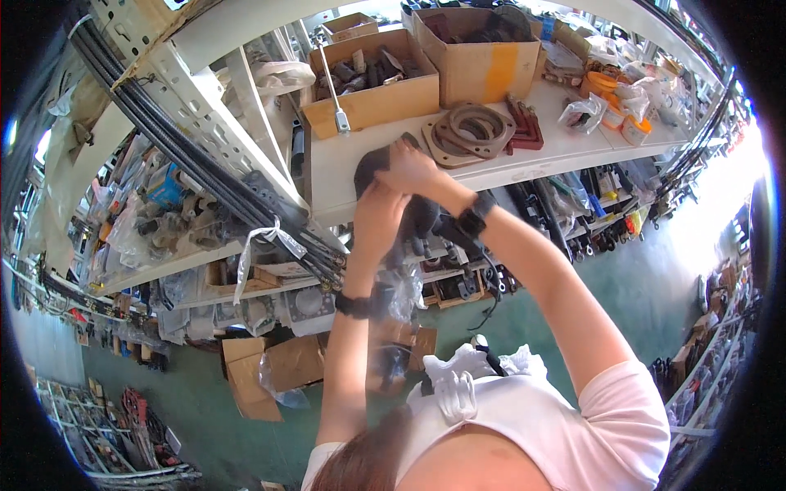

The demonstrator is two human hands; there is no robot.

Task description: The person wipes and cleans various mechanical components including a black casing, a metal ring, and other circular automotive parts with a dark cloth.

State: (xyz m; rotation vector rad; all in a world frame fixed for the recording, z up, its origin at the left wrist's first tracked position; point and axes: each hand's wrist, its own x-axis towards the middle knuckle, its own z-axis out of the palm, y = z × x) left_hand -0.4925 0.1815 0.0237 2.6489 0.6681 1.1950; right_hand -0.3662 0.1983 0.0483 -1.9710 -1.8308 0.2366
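At the front edge of the white shelf (pixel 508 169), both my hands are close together on a dark grey, soft-looking thing (pixel 372 169) whose kind I cannot make out. My right hand (pixel 411 170) lies over it with the fingers curled in and closed. From below, my left hand (pixel 378 214) reaches up against the same thing, its fingers together and their tips partly covered by the right hand. More dark material (pixel 422 217) hangs under my right wrist, in front of the shelf edge. Both wrists wear black bands.
Behind my hands stand two cardboard boxes (pixel 377 98) (pixel 483 74) of dark parts. Brown metal rings (pixel 471 131) and red metal pieces (pixel 524 127) lie to the right, then bagged parts (pixel 583 113). Black cables (pixel 180 135) run down the left post. Flattened cardboard (pixel 291 364) lies below.
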